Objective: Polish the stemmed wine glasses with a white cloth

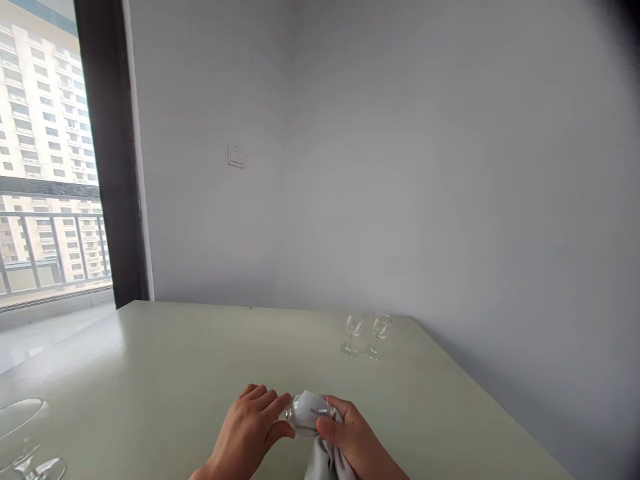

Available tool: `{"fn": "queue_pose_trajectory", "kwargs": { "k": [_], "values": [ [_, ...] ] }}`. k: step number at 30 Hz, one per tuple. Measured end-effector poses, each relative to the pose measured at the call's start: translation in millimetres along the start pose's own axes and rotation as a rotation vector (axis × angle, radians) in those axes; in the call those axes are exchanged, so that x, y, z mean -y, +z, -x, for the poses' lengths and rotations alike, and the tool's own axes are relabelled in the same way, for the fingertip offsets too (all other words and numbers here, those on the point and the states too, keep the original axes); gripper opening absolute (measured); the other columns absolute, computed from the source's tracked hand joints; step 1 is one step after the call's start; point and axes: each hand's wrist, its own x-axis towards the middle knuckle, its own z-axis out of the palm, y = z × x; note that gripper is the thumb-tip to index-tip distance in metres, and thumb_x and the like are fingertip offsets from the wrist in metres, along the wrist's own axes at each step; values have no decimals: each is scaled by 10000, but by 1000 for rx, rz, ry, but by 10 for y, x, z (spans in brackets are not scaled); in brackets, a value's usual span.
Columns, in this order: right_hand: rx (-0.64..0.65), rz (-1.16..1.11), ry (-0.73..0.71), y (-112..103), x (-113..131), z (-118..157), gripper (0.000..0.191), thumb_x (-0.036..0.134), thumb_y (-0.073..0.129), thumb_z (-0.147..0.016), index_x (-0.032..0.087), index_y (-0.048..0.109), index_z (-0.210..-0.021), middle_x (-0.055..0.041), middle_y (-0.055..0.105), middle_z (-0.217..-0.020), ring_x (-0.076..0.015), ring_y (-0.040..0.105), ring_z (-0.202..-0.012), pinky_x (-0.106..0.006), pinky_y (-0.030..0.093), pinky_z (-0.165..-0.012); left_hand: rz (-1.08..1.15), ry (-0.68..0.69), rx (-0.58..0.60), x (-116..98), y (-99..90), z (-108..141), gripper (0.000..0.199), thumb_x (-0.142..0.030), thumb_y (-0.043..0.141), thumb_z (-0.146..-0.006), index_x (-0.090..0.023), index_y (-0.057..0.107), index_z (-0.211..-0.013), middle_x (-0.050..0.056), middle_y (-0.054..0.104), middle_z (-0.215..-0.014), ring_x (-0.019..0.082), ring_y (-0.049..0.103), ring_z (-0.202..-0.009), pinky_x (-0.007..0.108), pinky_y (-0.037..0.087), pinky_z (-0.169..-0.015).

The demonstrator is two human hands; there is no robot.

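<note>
Holding a glass (295,412) wrapped in a grey cloth (314,433), both hands meet low over the pale table (150,373), near its front edge. The left hand (250,427) has its fingers curled round the left end of the bundle, thumb underneath, its grip closed on the glass where a bit of clear rim or base shows between fingers and cloth. The right hand (350,437) closes on the cloth from the right, thumb pressed on top of the fabric, so its grip holds cloth over glass. The glass lies between the two hands, touching both, mostly hidden by the cloth; whether it rests on the table or is lifted just above it cannot be told. The cloth's loose tail hangs down between the wrists toward the bottom edge.

Two stemmed glasses (365,333) stand upright side by side farther back on the right, well apart from the hands. Another glass (25,433) lies on its side at the near left corner.
</note>
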Motion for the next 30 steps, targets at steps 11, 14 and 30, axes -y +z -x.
{"fn": "queue_pose_trajectory", "kwargs": {
  "k": [11,14,30],
  "values": [
    [355,398,-111,-427,661,149,114,256,684,-690,154,690,-742,28,526,-639,-105,452,-602,-213,332,-572,1223,-366,542,-58,-37,54,560,-692,510,-672,-137,588,-679,-52,419,-436,60,300,-401,206,218,-405],
    [44,211,-142,-555,640,104,254,367,671,-729,174,682,-893,20,543,-634,-107,459,-558,-220,342,-543,1247,-393,532,-6,-43,49,569,-670,492,-708,-120,625,-771,-59,414,-410,55,290,-388,194,232,-404],
    [456,369,-21,-220,600,208,337,394,526,-827,206,668,-1068,-68,667,-1051,-218,589,-964,-320,399,-847,1263,-374,661,-135,-102,77,524,-669,593,-613,-158,539,-514,-55,369,-428,60,289,-394,223,181,-407]
  ]
}}
